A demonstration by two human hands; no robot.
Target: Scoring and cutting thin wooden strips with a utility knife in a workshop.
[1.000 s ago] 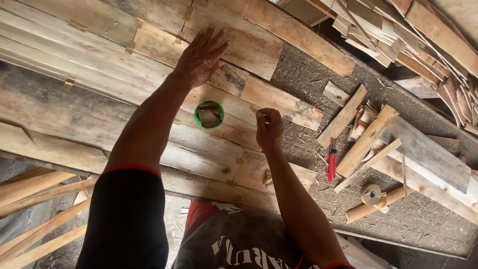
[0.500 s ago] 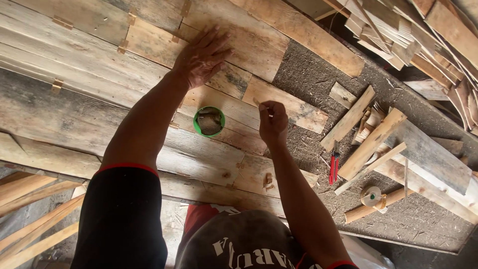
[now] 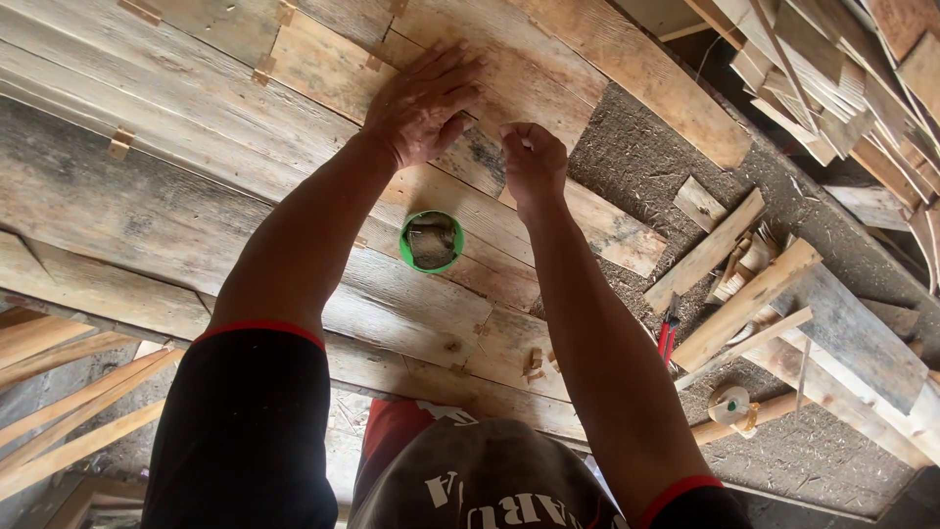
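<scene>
— Where's your left hand [image 3: 423, 106]?

— At about eleven o'clock from the green tub [image 3: 431, 241]. My fingers are spread and my palm lies flat on the short plank [image 3: 323, 64], pressing it onto the grey boards [image 3: 147, 196] beneath.

— And the tub?

— It sits on the boards between my forearms, at six o'clock from both hands. Something dark lies inside; I take it for small nails, though I cannot tell for sure.

— Your right hand [image 3: 534, 162]?

— At one o'clock from the tub, just beside the left. The fingers are curled in with the tips pressed together, pinching something too small to make out, held against the wood.

— How far along are you?

— I judge the plank is placed and held, but not fastened at this spot. The red-handled tool [image 3: 667, 338] lies untouched at four o'clock, among the offcuts [image 3: 729, 255] on the ground.
</scene>
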